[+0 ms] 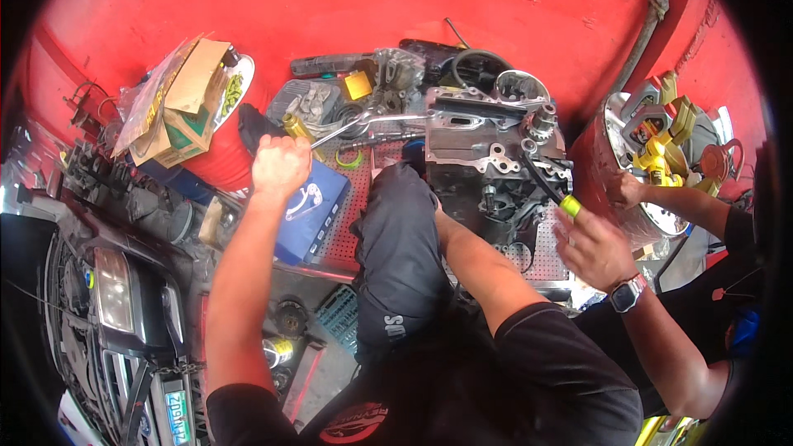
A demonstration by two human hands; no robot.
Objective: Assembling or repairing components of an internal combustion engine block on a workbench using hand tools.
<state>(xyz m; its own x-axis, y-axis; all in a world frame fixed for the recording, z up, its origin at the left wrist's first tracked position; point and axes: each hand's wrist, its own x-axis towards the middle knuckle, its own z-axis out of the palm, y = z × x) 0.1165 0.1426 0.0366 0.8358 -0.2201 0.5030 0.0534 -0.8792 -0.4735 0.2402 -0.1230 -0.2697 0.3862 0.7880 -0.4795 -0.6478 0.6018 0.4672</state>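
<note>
the left hand (281, 167) is gripping a long silver wrench (339, 131) — its far end reaching the engine block (462, 145) on the surface (339, 241) — while the right hand (443, 220) is mostly hiding behind the raised knee (398, 206), its grip impossible to tell.

A silver long-handled wrench (340, 130) slants from the left hand (282, 165) toward the grey metal engine block (462, 144), which sits on the perforated desk (342, 238).

Black short-sleeved T-shirt (462, 396) worn | round red print (353, 424) borne on front | dark trousers (398, 248) worn, pale lettering (395, 327) printed on leg
</note>
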